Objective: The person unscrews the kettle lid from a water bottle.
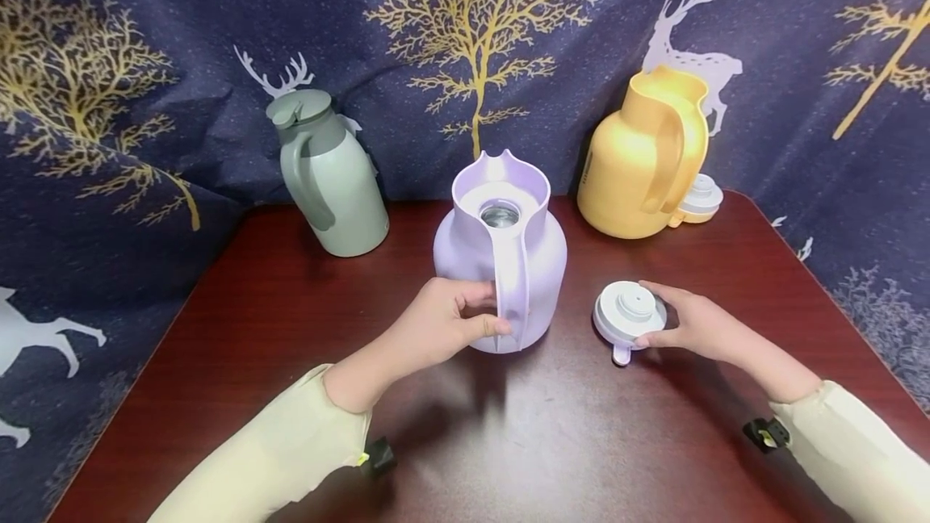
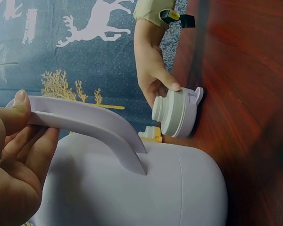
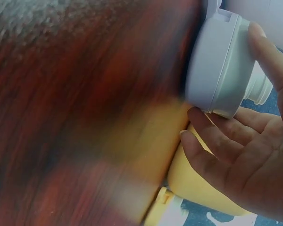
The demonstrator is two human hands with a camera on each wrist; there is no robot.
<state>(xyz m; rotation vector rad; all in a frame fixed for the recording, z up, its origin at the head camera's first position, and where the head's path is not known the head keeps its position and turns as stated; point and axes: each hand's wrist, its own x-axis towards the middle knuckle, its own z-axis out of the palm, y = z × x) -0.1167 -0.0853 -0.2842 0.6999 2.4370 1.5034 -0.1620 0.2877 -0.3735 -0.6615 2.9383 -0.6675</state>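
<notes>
A lilac thermos jug (image 1: 543,273) stands at the middle of the table, its top uncovered and the silvery inner mouth (image 1: 500,214) showing. My left hand (image 1: 436,320) holds its handle (image 1: 511,277), thumb on the near side and fingers behind, seen closer in the left wrist view. To the right of the jug is its lid (image 1: 623,313), upside down with the white stopper upward and a small lilac tab pointing towards me. Thumb and fingers of my right hand (image 1: 693,325) pinch the lid by its sides, low at the tabletop.
A green thermos jug (image 1: 341,192) with its lid on stands at the back left. At the back right stands a yellow thermos jug (image 1: 625,172) without a lid, and an upturned white-and-yellow lid (image 1: 701,198) lies beside it. A dark blue patterned cloth (image 1: 407,127) hangs behind the table (image 1: 291,329).
</notes>
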